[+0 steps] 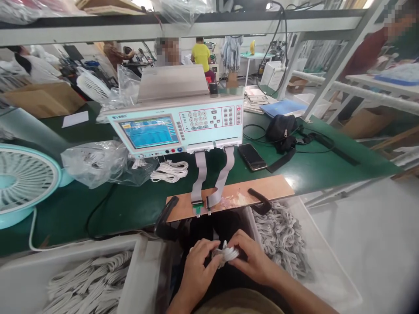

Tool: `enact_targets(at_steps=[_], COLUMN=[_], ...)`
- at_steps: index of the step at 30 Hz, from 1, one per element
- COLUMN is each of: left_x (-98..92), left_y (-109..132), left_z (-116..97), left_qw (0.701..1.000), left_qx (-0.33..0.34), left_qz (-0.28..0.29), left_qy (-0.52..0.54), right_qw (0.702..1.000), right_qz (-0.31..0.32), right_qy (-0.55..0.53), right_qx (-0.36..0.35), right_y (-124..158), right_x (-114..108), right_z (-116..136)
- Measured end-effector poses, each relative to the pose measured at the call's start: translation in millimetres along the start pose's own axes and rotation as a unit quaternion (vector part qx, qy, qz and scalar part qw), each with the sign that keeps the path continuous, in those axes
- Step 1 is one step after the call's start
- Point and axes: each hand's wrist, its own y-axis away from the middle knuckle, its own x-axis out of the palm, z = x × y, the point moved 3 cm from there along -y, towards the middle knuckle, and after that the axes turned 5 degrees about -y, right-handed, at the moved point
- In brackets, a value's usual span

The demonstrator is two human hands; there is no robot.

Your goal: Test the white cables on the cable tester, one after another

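White cable bundle [226,254] — mostly hidden, pinched between left hand [195,267], right hand [251,258]

Green-topped workbench [327,144] under a metal shelf [98,30]; pale floor [376,244]; bright, busy workshop behind.

A small white cable bundle [225,253] is held between the left hand [196,272] and right hand [253,259] (low, over the lap), below a wooden board [262,189] and a tester machine [176,124].

No legible text on the tester [178,126]
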Motion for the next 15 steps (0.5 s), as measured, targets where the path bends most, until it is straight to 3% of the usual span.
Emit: enact_targets(at_steps=[3, 6, 8, 12, 15], left_x=[8.9, 18.3, 21.8, 23.5, 25.2], left_y=[-3, 0, 3, 7, 5], left_z=[4, 10, 14, 16, 17], left_qw=[0.984, 0.923, 0.878, 0.841, 0.843], left_qx=[-0.043, -0.12, -0.171, -0.223, -0.209], left_qz=[0.065, 0.089, 0.067, 0.007, -0.01], left_qy=[0.159, 0.353, 0.442, 0.492, 0.495], right_qw=[0.998, 0.998, 0.987, 0.946, 0.951], right_qz=[0.043, 0.043, 0.043, 0.042, 0.014], right_qy=[0.045, -0.033, -0.145, -0.299, -0.277], right_qx=[-0.02, 0.017, 0.062, 0.121, 0.14], right_y=[-1, 0, 2, 2, -3], right_x=[11, 19, 24, 36, 42], right_z=[2, 0, -1, -1, -4])
